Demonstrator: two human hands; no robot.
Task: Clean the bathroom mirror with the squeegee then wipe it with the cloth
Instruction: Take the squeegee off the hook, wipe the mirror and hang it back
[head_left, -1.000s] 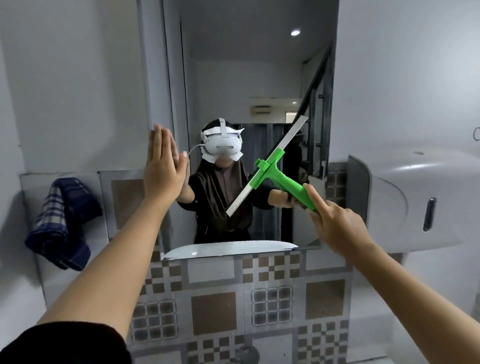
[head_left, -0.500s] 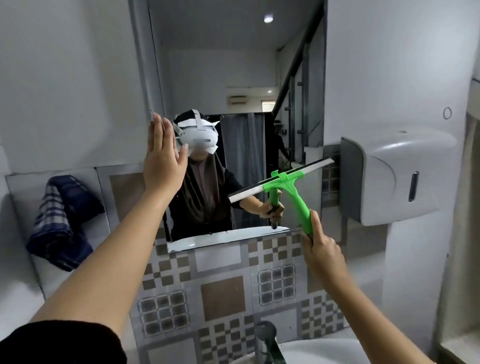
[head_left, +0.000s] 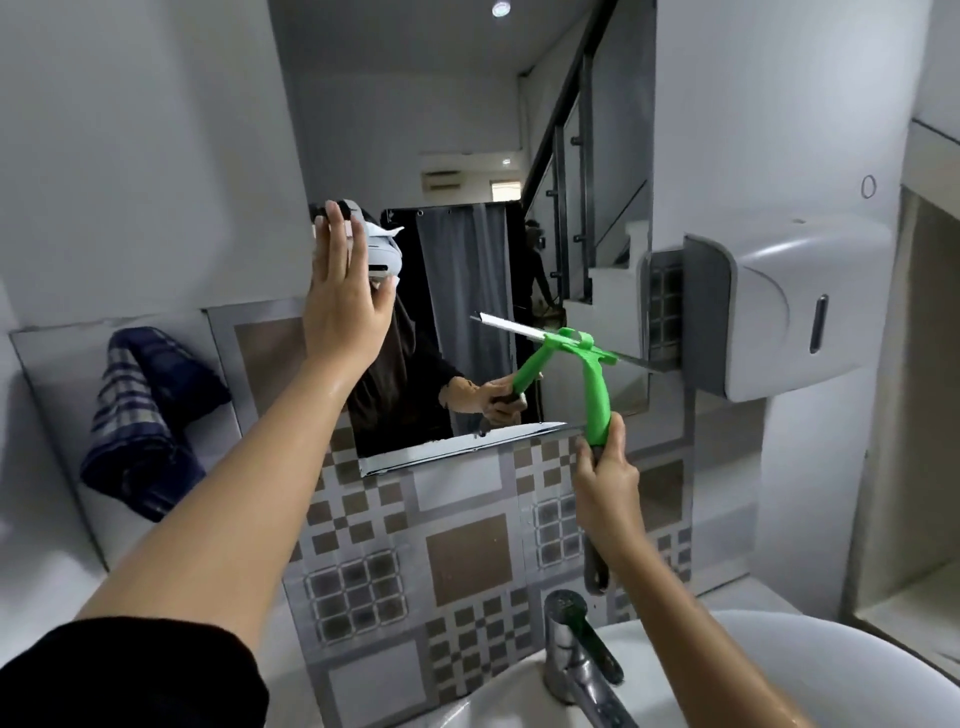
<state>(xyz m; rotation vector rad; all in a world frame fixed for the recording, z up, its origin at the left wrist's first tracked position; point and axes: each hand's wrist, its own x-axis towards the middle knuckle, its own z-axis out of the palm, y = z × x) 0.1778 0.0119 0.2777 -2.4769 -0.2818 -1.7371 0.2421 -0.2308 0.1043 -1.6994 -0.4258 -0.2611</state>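
Observation:
The tall bathroom mirror (head_left: 467, 130) hangs on the wall above a patterned tile band. My right hand (head_left: 605, 470) grips the lower end of the green squeegee (head_left: 592, 384). Its blade lies nearly level against the lower right part of the glass, tilted slightly down to the right. My left hand (head_left: 343, 306) is flat against the mirror's left edge, fingers spread and pointing up. A blue checked cloth (head_left: 143, 421) hangs on the wall to the left of the mirror, apart from both hands.
A white dispenser box (head_left: 784, 317) juts from the wall just right of the mirror, close to the blade's right end. Below are a chrome tap (head_left: 576, 660) and a white basin (head_left: 779, 670). A recessed niche opens at far right.
The squeegee has swept down the glass and turned from steeply slanted to nearly level. My right hand dropped below the mirror's bottom edge. The view tilted down, revealing tap and basin.

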